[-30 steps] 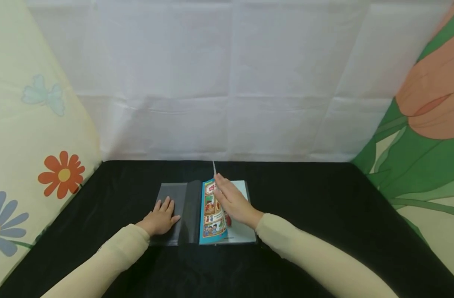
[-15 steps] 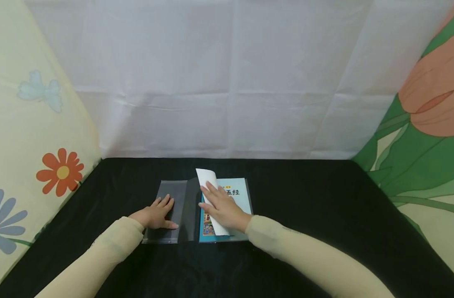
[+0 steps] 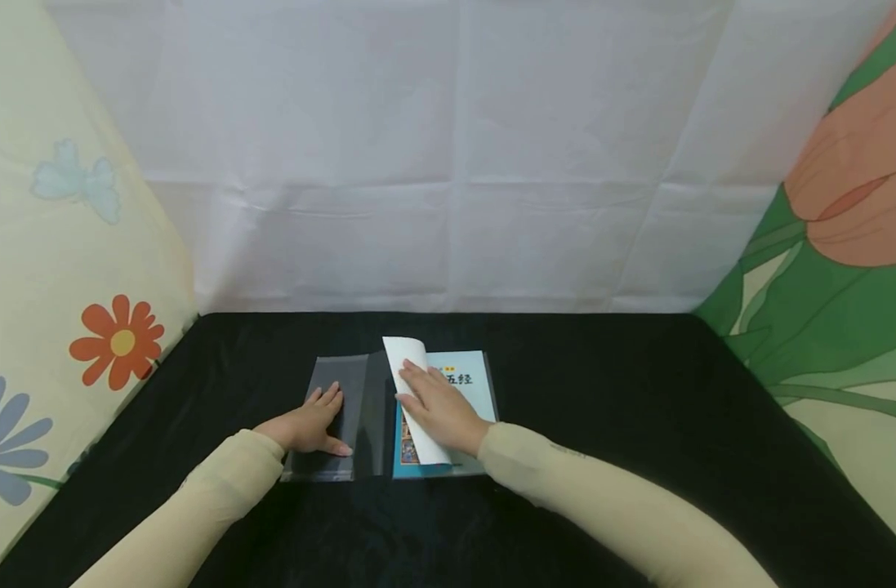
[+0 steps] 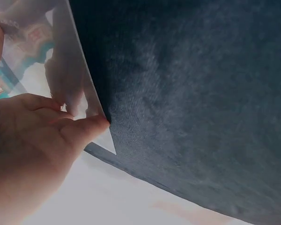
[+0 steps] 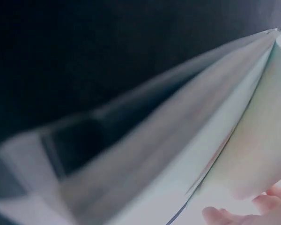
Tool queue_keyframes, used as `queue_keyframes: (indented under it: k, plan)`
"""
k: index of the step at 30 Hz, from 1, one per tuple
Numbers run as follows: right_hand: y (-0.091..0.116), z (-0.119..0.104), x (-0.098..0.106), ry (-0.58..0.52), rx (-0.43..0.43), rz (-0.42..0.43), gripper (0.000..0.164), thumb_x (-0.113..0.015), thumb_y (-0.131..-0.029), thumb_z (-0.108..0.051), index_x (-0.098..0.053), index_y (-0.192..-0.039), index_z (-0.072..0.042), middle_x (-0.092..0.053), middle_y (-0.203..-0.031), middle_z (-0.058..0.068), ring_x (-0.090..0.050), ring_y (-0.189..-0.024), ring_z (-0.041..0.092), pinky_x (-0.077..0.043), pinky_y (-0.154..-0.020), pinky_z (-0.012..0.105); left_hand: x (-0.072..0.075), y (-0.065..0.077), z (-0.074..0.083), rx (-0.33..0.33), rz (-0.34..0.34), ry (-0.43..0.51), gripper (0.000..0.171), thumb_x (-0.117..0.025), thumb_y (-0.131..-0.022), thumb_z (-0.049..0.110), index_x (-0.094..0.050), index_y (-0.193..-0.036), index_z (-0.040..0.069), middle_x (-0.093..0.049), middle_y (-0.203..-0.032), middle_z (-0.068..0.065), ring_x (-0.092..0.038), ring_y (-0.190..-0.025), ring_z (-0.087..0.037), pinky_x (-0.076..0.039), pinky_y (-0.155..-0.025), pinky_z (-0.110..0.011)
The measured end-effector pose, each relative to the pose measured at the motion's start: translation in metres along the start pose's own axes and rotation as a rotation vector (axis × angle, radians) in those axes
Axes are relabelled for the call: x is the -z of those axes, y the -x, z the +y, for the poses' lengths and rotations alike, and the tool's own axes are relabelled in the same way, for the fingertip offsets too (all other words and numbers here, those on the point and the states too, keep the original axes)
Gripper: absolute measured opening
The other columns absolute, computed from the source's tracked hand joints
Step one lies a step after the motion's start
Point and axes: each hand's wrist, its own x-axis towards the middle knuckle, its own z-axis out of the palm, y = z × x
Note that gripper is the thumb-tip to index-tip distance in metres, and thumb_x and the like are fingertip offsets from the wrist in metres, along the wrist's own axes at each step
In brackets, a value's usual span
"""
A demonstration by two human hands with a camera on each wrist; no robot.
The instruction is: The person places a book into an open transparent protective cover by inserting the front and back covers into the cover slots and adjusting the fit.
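Note:
A book with a light-blue title page (image 3: 477,392) lies in an open, clear plastic book cover (image 3: 352,371). One leaf (image 3: 399,351) is bent over to the left, its white side up, and a strip of coloured pictures shows beside it. My right hand (image 3: 443,412) rests on this bent leaf with fingers extended. On the left, my left hand (image 3: 308,426) lies with spread fingers on the plastic cover's flap. The left wrist view has the left hand (image 4: 42,131) at the edge of the clear sheet. In the right wrist view, fingertips (image 5: 267,201) appear beside blurred page edges (image 5: 154,140).
A black cloth (image 3: 602,392) covers the table under the book. Behind it hangs a creased white sheet (image 3: 448,163). Flower-printed cloths stand at the left (image 3: 21,269) and right (image 3: 837,327) sides.
The right hand has moved left and turned palm down, folding the upright leaf over and exposing the title. My left thumb has shifted slightly lower. Over the last half second little has moved.

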Motion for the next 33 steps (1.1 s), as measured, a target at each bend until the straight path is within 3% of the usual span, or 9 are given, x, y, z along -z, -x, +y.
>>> queue_keyframes:
  k: [5, 10, 18, 25, 33]
  plan:
    - [-0.004, 0.002, -0.005, 0.031, -0.058, -0.037, 0.053, -0.056, -0.099, -0.036, -0.048, -0.142, -0.004, -0.026, -0.157, 0.014, -0.023, -0.143, 0.039, -0.023, -0.113, 0.05, 0.0, -0.001, 0.002, 0.029, -0.014, 0.0, 0.096, -0.077, -0.083, 0.03, -0.021, -0.147, -0.014, -0.007, -0.155, -0.033, -0.003, -0.14, -0.054, -0.017, -0.109, -0.063]
    - [-0.009, -0.003, -0.007, 0.114, -0.086, -0.078, 0.054, -0.052, -0.1, -0.041, -0.049, -0.143, -0.009, -0.029, -0.157, 0.01, -0.023, -0.143, 0.04, -0.024, -0.112, 0.053, 0.002, -0.001, 0.004, 0.029, -0.016, -0.004, 0.094, -0.077, -0.083, 0.029, -0.023, -0.147, -0.013, -0.008, -0.155, -0.034, -0.003, -0.14, -0.054, -0.018, -0.109, -0.063]
    - [-0.01, -0.008, -0.012, -0.04, -0.165, -0.089, 0.045, -0.038, -0.105, -0.024, -0.043, -0.147, -0.009, -0.02, -0.16, 0.01, -0.009, -0.146, 0.04, -0.018, -0.11, 0.062, 0.0, 0.0, 0.002, 0.026, -0.008, 0.007, 0.094, -0.077, -0.083, 0.028, -0.023, -0.147, -0.013, -0.008, -0.155, -0.033, -0.003, -0.141, -0.054, -0.018, -0.109, -0.062]
    - [-0.012, -0.012, -0.02, 0.113, -0.164, -0.129, 0.045, -0.038, -0.105, -0.025, -0.045, -0.146, -0.008, -0.022, -0.16, 0.01, -0.01, -0.145, 0.044, -0.026, -0.104, 0.067, 0.001, 0.001, 0.002, 0.023, 0.0, -0.003, 0.093, -0.077, -0.082, 0.028, -0.024, -0.146, -0.014, -0.01, -0.155, -0.034, -0.004, -0.14, -0.054, -0.018, -0.109, -0.063]
    - [-0.018, -0.024, -0.025, 0.215, -0.213, -0.13, 0.042, -0.041, -0.103, -0.021, -0.05, -0.141, -0.006, -0.027, -0.158, 0.011, -0.012, -0.144, 0.045, -0.033, -0.097, 0.069, 0.001, 0.001, 0.002, 0.027, 0.0, -0.022, 0.093, -0.077, -0.082, 0.029, -0.025, -0.146, -0.014, -0.011, -0.155, -0.034, -0.005, -0.14, -0.054, -0.02, -0.109, -0.062]
